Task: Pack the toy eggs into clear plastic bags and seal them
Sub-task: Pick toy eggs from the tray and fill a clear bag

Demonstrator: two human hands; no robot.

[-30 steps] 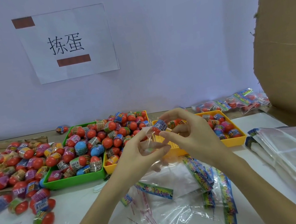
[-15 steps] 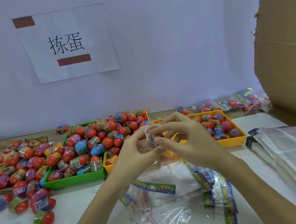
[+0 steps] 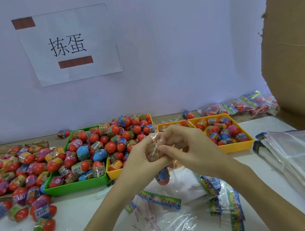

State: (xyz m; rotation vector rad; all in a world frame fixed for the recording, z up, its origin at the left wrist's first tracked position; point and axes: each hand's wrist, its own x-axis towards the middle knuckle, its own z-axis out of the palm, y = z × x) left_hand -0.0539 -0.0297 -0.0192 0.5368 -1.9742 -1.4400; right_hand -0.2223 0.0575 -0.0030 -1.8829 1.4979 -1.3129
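Both hands meet above the table's middle, pinching the mouth of a clear plastic bag [image 3: 155, 144]. My left hand [image 3: 144, 156] grips the bag's left edge; my right hand [image 3: 188, 145] pinches its right edge. A red toy egg with a blue wrapper [image 3: 163, 176] hangs inside the bag just below my hands. Many more toy eggs fill the green tray [image 3: 75, 186] and two yellow trays [image 3: 238, 146], and lie loose [image 3: 14, 169] at the left.
Empty clear bags with colourful header strips [image 3: 219, 190] lie under my hands, with peeled strips [image 3: 152, 223] in front. A stack of bags [image 3: 302, 157] sits at right, filled bags [image 3: 245, 103] at the back right, a cardboard box [image 3: 297, 52] beyond.
The blue-wrapped egg held in my right fingertips went down into the bag and now hangs below my hands. Both hands lowered slightly and closed together on the bag's mouth.
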